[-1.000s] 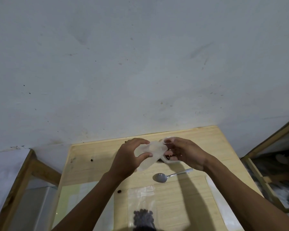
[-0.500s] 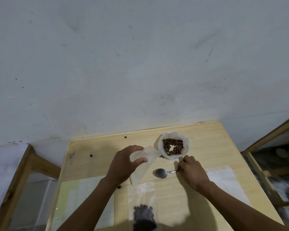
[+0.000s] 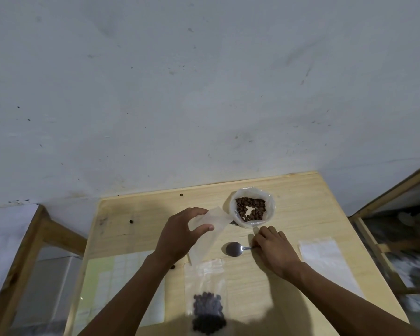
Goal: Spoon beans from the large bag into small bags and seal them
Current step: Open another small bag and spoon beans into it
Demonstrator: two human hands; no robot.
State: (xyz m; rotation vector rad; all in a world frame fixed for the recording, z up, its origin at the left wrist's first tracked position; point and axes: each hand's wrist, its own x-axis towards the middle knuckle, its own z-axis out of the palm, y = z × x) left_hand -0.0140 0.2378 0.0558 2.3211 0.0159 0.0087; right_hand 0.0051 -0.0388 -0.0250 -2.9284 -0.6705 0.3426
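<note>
A pale wooden table [image 3: 301,190] stands pushed against a scuffed grey wall [image 3: 204,93], and the person leans over it with both bare arms reaching in from the near edge.

Toward the far edge, right of the middle, sits the large bag [image 3: 252,209], a clear plastic one with its mouth rolled down and open upward. Brown beans [image 3: 251,209] cover most of its bottom, with a pale gap showing near the middle.

The left hand [image 3: 180,236] is raised over the middle of the table and holds a small bag [image 3: 210,235], empty and translucent. The thumb and the curled fingers [image 3: 199,210] pinch it near its upper end, and the rest hangs down toward the table, its upper end close beside the large bag.

The right hand [image 3: 274,251] rests on the table just in front of the large bag. Its fingers are curled down onto the handle of a metal spoon [image 3: 234,249], whose bowl lies to the left, empty and facing up. Whether they have closed round the handle I cannot tell; the hand hides it.

At the near edge lies a filled small bag [image 3: 205,294], flat, with dark beans gathered at its near end. A flat pile of empty bags [image 3: 323,255] lies near the right edge. A few loose beans [image 3: 131,221] are scattered on the left part of the table and near the far edge.
</note>
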